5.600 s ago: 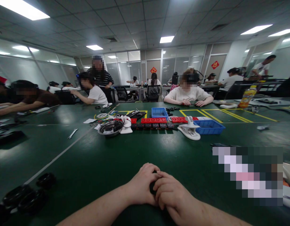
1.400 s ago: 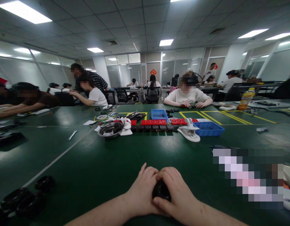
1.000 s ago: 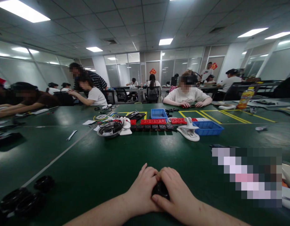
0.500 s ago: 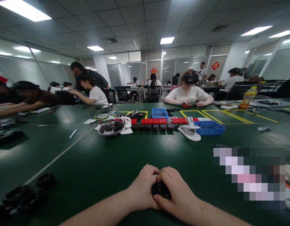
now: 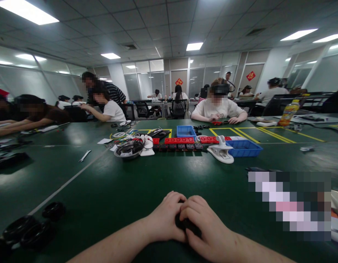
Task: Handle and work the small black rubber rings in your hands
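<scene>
Between my two hands, low in the middle of the head view, is a black rounded bundle [image 5: 193, 227] that looks like a coiled cable; most of it is covered by fingers. My left hand [image 5: 169, 215] curls around its left and far side. From the right, my right hand [image 5: 203, 224] closes over it, fingers bent across the top and thumb along the near side. The fingertips of both hands almost meet at the far side. Several similar black cable coils [image 5: 37, 233] lie on the green table to the left of my left forearm.
Ahead stand a red-and-black power strip row [image 5: 182, 140], a metal bowl of cables [image 5: 127, 155], a white clamp stand [image 5: 221, 153] and a blue bin [image 5: 244, 148]. A wrench [image 5: 85, 156] lies to the left. A person [image 5: 220, 106] sits opposite; a pixelated object is at right.
My right hand has shifted slightly on the black bundle, its fingers and thumb moving over it, so less of the bundle shows. My left hand stays nearly in place.
</scene>
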Action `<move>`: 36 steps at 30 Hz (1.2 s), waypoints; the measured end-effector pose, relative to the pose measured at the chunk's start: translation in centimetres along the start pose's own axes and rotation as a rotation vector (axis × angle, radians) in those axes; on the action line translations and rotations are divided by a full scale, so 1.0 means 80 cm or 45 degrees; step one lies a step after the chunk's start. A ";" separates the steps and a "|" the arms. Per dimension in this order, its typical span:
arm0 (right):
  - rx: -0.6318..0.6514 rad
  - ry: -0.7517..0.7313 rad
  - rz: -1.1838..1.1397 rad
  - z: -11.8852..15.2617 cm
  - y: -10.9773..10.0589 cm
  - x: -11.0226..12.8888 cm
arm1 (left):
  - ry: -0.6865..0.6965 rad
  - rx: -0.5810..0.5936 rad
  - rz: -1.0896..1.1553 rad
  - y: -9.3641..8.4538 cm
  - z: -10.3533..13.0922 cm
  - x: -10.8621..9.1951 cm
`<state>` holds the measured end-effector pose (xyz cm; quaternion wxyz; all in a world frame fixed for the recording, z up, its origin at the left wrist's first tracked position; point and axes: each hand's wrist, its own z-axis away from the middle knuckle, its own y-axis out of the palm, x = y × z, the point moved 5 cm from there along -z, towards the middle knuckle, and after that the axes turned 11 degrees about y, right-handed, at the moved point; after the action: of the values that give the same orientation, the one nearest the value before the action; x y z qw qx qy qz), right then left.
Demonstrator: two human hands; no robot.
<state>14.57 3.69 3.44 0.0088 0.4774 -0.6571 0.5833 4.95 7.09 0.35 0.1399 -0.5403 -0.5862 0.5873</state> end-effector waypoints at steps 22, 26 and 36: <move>-0.081 -0.407 -0.172 0.014 -0.008 0.027 | 0.088 0.093 -0.012 0.002 0.001 0.003; -0.130 -0.314 -0.062 0.012 -0.022 0.024 | 0.050 0.070 0.007 0.001 0.001 0.002; 0.006 0.284 0.183 -0.006 -0.003 -0.019 | 0.022 0.008 0.010 0.001 0.002 -0.001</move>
<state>15.27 4.97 2.89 0.0389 0.3613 -0.6833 0.6333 4.91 6.96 0.27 0.1442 -0.5472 -0.5810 0.5850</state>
